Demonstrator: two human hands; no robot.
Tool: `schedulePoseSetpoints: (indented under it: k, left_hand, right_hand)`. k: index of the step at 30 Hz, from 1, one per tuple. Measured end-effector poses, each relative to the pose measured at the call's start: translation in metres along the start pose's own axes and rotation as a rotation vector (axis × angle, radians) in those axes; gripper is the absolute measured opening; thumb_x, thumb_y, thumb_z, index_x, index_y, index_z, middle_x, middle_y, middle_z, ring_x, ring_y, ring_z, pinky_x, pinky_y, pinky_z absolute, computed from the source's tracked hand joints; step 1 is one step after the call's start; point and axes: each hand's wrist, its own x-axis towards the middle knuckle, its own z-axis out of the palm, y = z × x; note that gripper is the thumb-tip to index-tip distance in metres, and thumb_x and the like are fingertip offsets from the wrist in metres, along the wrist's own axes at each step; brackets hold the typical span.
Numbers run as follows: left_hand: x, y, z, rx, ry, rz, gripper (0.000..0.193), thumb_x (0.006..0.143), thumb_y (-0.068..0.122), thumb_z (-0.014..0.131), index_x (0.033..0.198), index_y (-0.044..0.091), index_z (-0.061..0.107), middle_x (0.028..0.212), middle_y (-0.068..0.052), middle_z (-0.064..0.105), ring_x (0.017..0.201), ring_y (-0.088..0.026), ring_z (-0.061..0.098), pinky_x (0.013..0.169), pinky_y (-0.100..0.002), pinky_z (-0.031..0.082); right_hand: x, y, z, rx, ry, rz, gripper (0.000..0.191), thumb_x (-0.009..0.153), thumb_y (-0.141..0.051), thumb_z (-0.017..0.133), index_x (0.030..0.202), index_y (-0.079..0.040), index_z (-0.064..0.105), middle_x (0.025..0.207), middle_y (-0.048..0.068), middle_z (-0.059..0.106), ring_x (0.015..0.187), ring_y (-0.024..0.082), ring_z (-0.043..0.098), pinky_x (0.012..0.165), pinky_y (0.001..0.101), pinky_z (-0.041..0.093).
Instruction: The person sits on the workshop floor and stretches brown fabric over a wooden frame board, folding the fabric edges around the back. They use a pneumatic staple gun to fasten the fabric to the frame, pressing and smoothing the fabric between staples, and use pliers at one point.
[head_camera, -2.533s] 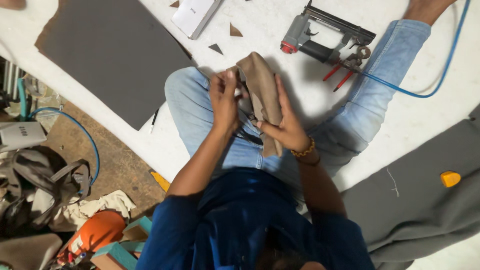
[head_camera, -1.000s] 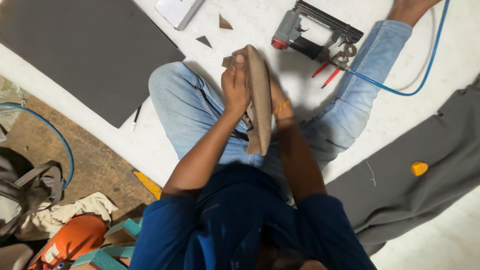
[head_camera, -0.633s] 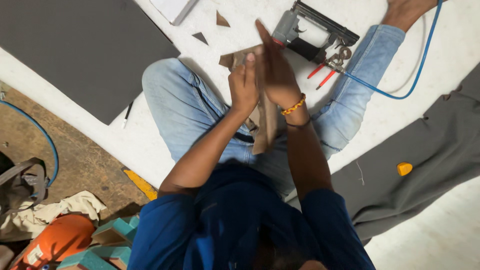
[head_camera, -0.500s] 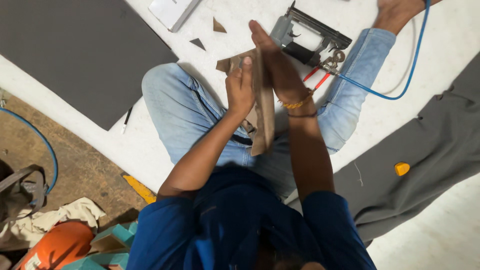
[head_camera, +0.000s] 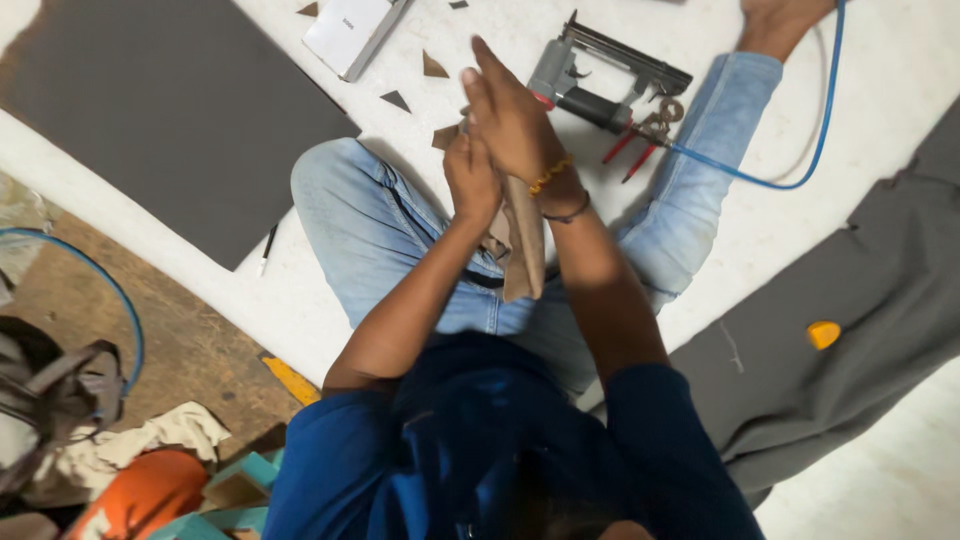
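Observation:
I sit on the white floor with my jeans-clad legs spread. My left hand (head_camera: 472, 180) grips the top of a tan folded piece of material (head_camera: 525, 255), held upright over my lap. My right hand (head_camera: 510, 120) lies flat against the far side of that piece. Its fingers are straight and stretched forward, and they hold nothing. Just beyond its fingertips lies a grey pneumatic staple gun (head_camera: 600, 80) with a blue air hose (head_camera: 780, 175).
Red-handled pliers (head_camera: 640, 150) lie beside the gun. A large dark grey sheet (head_camera: 170, 110) covers the floor at left, with a white box (head_camera: 350, 30) and small brown scraps (head_camera: 433, 66) nearby. Grey fabric (head_camera: 870, 300) with a yellow chalk (head_camera: 823, 333) lies at right. Bags (head_camera: 60, 400) sit at lower left.
My right hand has let go of the tan piece, opened flat and stretched forward toward the staple gun. My left hand has kept its hold on the piece.

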Motion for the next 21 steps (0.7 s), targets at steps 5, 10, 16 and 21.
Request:
schedulePoseSetpoints:
  k: [5, 10, 16, 21]
  left_hand:
    - [0.006, 0.0, -0.004, -0.099, -0.013, -0.102, 0.06, 0.107, 0.049, 0.045, 0.072, 0.002, 0.057, 0.064, -0.002, 0.054, 0.062, -0.012, 0.048, 0.059, -0.035, 0.043]
    - [0.014, -0.014, 0.001, 0.057, 0.005, -0.013, 0.064, 0.109, 0.052, 0.043, 0.07, 0.001, 0.049, 0.063, -0.004, 0.046, 0.063, -0.013, 0.043, 0.059, -0.037, 0.039]
    - [0.014, -0.013, 0.004, 0.101, 0.031, 0.05, 0.064, 0.107, 0.052, 0.044, 0.075, -0.001, 0.055, 0.063, -0.006, 0.054, 0.063, -0.014, 0.049, 0.06, -0.036, 0.043]
    - [0.01, 0.004, 0.005, 0.027, -0.054, 0.008, 0.065, 0.106, 0.054, 0.04, 0.085, -0.001, 0.065, 0.065, -0.005, 0.056, 0.065, -0.012, 0.05, 0.061, -0.035, 0.045]
  right_hand:
    - [0.024, 0.019, 0.0, 0.673, -0.206, 0.011, 0.075, 0.109, -0.061, 0.042, 0.161, -0.007, 0.037, 0.161, 0.019, 0.049, 0.142, 0.023, 0.048, 0.116, 0.0357, 0.041]
    - [0.036, 0.021, 0.001, 0.714, -0.234, 0.231, 0.079, 0.099, -0.067, 0.039, 0.154, -0.011, 0.047, 0.151, 0.016, 0.057, 0.128, 0.028, 0.063, 0.102, 0.0371, 0.056]
    - [0.035, 0.001, 0.009, 0.133, -0.164, 0.031, 0.073, 0.105, -0.062, 0.037, 0.161, -0.017, 0.044, 0.143, 0.015, 0.066, 0.114, 0.027, 0.069, 0.101, 0.0342, 0.054]
    - [0.022, 0.035, -0.012, 0.984, -0.126, 0.029, 0.066, 0.109, -0.055, 0.041, 0.159, -0.012, 0.042, 0.155, 0.008, 0.055, 0.136, 0.014, 0.059, 0.113, 0.0267, 0.049]
